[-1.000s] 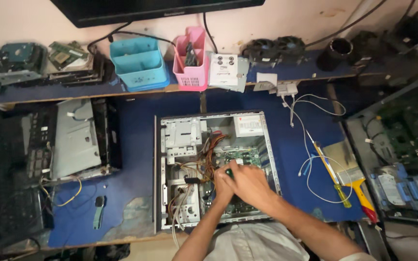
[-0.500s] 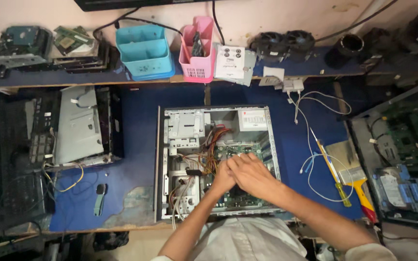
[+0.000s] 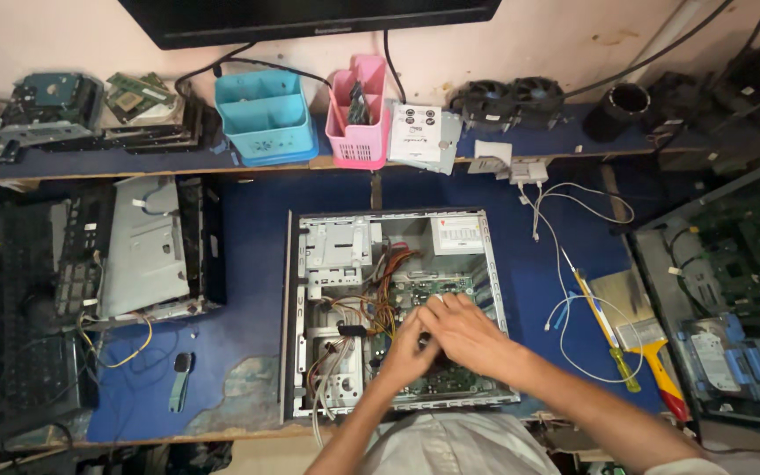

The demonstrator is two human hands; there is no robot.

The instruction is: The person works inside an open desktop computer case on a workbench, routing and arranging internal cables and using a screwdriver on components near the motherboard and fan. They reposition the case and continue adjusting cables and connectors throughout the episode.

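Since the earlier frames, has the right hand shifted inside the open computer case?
No. The right hand stays over the motherboard inside the open computer case, beside the left hand; only the camera shifted.

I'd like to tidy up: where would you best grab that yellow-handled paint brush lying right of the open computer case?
Probably by the yellow-and-red handle, coming from above. The yellow-handled paint brush lies flat on the blue table, bristles pointing away and handle end toward the near edge, with a yellow-green screwdriver close on its left.

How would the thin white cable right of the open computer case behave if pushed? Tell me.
The thin white cable lies in loose loops on the blue mat, so it probably flops and slides lightly. It crosses the yellow-handled screwdriver, so it may snag there.
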